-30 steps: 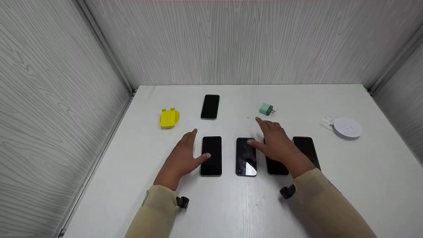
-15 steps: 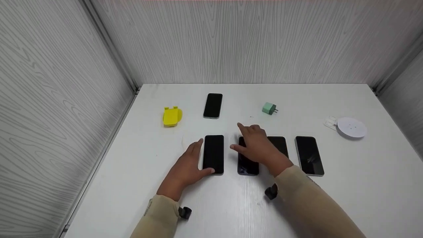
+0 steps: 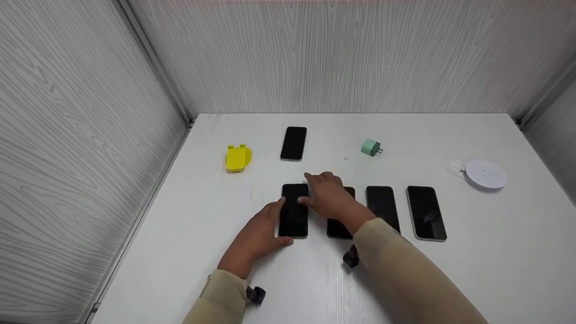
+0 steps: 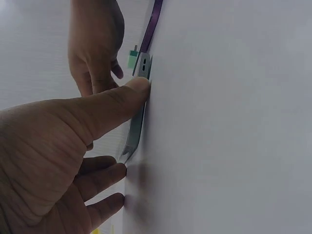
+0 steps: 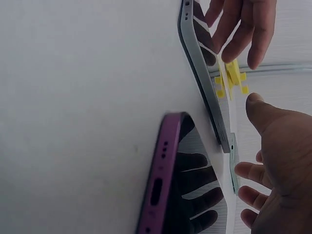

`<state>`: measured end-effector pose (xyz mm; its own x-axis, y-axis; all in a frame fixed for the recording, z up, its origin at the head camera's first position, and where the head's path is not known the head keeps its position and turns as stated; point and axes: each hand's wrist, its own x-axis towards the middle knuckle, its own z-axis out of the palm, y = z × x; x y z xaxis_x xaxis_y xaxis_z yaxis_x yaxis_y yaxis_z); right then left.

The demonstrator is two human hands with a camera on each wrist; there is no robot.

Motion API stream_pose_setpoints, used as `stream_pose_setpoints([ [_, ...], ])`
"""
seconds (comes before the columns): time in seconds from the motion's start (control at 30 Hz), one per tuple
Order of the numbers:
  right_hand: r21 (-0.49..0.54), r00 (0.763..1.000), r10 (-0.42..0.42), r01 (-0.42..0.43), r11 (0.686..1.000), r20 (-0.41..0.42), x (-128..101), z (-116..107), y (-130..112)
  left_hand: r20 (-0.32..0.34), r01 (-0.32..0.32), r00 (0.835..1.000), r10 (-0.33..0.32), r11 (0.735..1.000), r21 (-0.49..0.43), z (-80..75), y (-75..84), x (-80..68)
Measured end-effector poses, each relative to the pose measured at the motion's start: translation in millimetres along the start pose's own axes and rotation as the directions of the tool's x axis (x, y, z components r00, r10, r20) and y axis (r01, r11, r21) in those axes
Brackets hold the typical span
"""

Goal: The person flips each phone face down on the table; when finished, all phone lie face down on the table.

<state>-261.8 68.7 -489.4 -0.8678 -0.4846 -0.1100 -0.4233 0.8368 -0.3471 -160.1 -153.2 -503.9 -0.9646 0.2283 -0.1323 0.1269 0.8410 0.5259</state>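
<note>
In the head view several dark-screened phones lie in a row on the white table. My left hand (image 3: 256, 234) is at the leftmost phone (image 3: 294, 222), fingers along its left side and thumb near its front end. The left wrist view shows that thumb (image 4: 139, 85) right at the edge of the phone (image 4: 135, 129). My right hand (image 3: 330, 195) reaches over the second phone (image 3: 339, 228), its thumb overlapping the leftmost phone's screen. In the right wrist view its fingers are spread, with nothing between them, and the second phone's purple edge (image 5: 163, 161) shows close by.
Two more phones in the row, a third one (image 3: 382, 207) and a fourth one (image 3: 426, 213), lie to the right. Farther back are a yellow holder (image 3: 236, 158), another phone (image 3: 294, 144), a green plug adapter (image 3: 371, 147) and a white disc (image 3: 486, 174).
My right hand has moved left, from above the second and third phones to the leftmost phone's right side. My left hand has come slightly nearer, its thumb shifting from the screen to the front end.
</note>
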Motion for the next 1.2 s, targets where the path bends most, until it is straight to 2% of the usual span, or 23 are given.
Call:
stream_pose_setpoints([
  [0.2,-0.028,1.0,-0.011,0.011,1.0,0.002,4.8,6.9,-4.8,0.001,-0.031,1.0,0.031,1.0,-0.002,0.0,-1.5,0.3],
  [0.37,-0.046,1.0,-0.022,0.022,0.999,-0.01,5.8,7.5,-7.4,-0.027,-0.072,0.997,0.074,0.996,0.058,1.8,-6.2,0.9],
  [0.47,-0.021,1.0,-0.017,0.016,1.0,-0.008,8.0,7.2,-8.9,-0.038,-0.077,0.996,0.08,0.994,0.082,1.6,-6.4,1.3],
  [0.67,0.107,1.0,0.013,-0.016,0.994,0.022,12.6,7.0,-8.0,-0.028,-0.067,0.997,0.068,0.997,0.041,0.5,-8.5,1.4],
  [0.87,0.231,0.999,0.023,-0.029,0.973,0.032,16.4,5.0,-4.2,-0.013,-0.059,0.998,0.059,0.998,-0.011,-0.5,-12.3,0.9],
  [1.07,0.355,0.999,0.041,-0.049,0.933,0.028,17.6,1.4,-4.8,-0.014,-0.07,0.997,0.07,0.997,-0.019,-2.1,-16.6,1.2],
  [1.2,0.458,0.997,0.078,-0.078,0.885,0.019,13.9,1.0,-6.4,-0.014,-0.076,0.997,0.075,0.997,-0.03,-2.8,-19.3,0.1],
])
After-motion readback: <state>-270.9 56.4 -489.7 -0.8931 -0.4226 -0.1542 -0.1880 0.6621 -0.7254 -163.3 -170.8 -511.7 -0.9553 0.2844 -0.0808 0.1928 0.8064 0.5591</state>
